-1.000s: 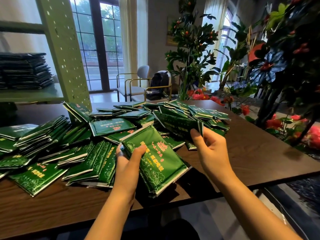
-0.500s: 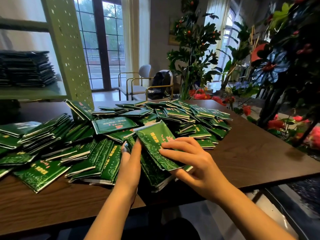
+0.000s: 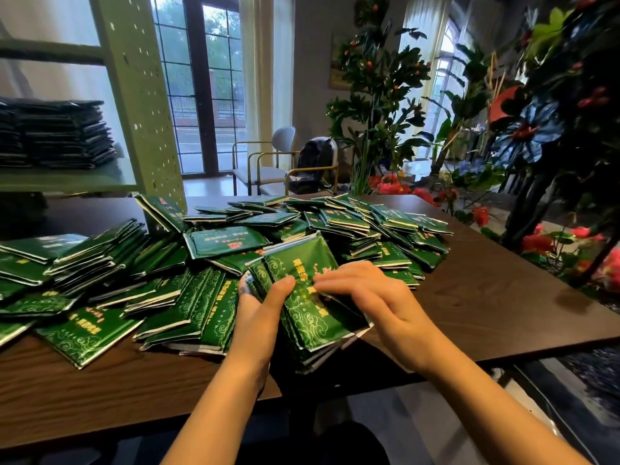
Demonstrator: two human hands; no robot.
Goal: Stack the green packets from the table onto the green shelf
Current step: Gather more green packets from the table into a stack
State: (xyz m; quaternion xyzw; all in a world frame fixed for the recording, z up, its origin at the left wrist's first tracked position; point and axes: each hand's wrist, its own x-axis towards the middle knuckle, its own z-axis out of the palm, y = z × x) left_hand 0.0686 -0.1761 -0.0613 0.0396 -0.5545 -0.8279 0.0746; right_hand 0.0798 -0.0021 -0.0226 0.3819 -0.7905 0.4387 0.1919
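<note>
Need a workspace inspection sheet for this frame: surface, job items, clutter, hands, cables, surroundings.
Surface: dark wooden table, mostly covered on its left and middle.
Job's things: loose green packets heaped across the table; a bundle held at the near edge; green shelf at far left carries a stack of packets.
Clutter: nothing seen besides the packets.
Grippers: left hand grips the bundle, thumb on top; right hand lies across the bundle's top, thumb hidden.
Cables: nothing seen.
Surroundings: chairs with a dark backpack, glass doors, plants and flowers at right.
</note>
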